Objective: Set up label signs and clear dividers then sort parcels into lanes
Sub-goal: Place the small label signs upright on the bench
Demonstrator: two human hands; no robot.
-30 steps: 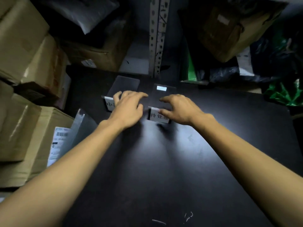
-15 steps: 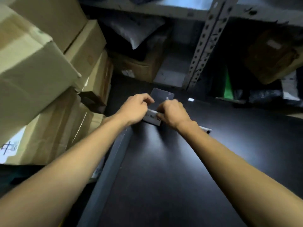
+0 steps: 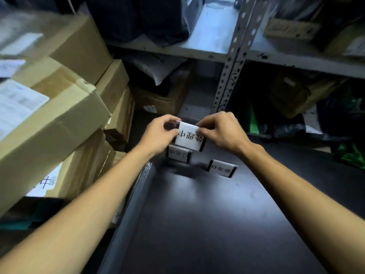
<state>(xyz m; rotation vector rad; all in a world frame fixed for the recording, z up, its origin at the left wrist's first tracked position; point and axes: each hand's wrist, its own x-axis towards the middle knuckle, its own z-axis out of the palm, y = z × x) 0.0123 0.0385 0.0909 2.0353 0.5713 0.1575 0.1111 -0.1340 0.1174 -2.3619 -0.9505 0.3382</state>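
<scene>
A white label sign [image 3: 188, 137] with black characters is lifted above the black table [image 3: 207, 224], its print upside down to me. My left hand [image 3: 158, 133] pinches its left edge and my right hand [image 3: 221, 131] pinches its upper right edge. Below it, two more label signs lie on the table: one [image 3: 178, 154] just under the held sign, another [image 3: 222, 168] to the right. Whether clear dividers are in view I cannot tell.
Cardboard parcels [image 3: 55, 107] are stacked high along the left, overhanging the table's left edge. A grey metal shelf upright [image 3: 229, 76] stands behind the hands, with boxes and dark bags [image 3: 296, 91] on the shelves. Green bags [image 3: 349, 153] lie at the far right.
Both hands have picked one sign up off the table and turned its printed face toward me. My view has swung left and upward, showing more shelves.
</scene>
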